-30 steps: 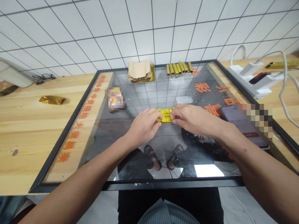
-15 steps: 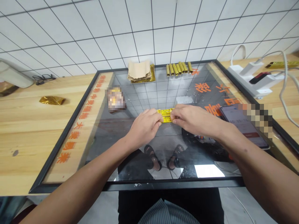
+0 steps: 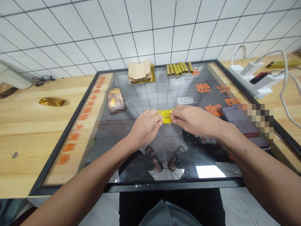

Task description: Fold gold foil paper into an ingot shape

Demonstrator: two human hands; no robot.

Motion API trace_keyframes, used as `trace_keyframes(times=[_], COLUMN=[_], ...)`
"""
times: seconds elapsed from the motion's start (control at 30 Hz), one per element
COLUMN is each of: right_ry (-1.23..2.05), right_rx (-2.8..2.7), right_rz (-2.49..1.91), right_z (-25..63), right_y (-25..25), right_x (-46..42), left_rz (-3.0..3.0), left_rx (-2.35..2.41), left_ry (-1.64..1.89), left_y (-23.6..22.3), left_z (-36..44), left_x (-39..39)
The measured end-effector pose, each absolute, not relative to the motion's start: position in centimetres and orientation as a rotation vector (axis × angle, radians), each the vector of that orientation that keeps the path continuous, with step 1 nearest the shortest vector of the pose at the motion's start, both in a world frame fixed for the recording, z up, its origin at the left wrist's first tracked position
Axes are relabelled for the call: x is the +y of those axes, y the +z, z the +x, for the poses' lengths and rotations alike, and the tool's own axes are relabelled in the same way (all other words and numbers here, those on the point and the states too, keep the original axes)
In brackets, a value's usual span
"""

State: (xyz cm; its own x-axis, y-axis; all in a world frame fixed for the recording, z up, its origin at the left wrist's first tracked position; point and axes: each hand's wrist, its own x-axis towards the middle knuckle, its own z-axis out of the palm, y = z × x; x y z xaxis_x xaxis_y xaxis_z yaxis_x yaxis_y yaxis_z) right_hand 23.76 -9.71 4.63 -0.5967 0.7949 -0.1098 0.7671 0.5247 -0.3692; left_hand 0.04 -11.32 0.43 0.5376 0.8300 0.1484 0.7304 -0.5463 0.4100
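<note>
A crinkled gold foil strip (image 3: 166,116) is held pinched, its ends clamped between the left hand (image 3: 145,128) and right hand (image 3: 195,121), above the glass-topped worktop (image 3: 174,185).

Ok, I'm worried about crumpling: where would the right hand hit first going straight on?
The right hand meets the gold foil strip first, already at its fingertips; then probably the left hand, depth unclear.

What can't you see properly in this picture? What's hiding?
Head view:
Both ends of the gold foil strip: the left hand and right hand cover them.
Object on the glass tabletop: pixel squares blur it.
Phone: a pixel patch hides its top corner.
Gold foil bar: cut off by the right edge.
</note>
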Motion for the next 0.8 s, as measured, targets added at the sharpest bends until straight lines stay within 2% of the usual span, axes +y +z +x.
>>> trace_keyframes(times=[0.8], right_ry=[0.614], right_rx=[-2.622], right_rz=[-1.364], right_z=[23.7], right_y=[3.76], right_x=[-9.23], left_rz=[2.355], left_rx=[1.374], left_ry=[0.486], left_y=[0.93], left_z=[0.8], left_x=[-10.87])
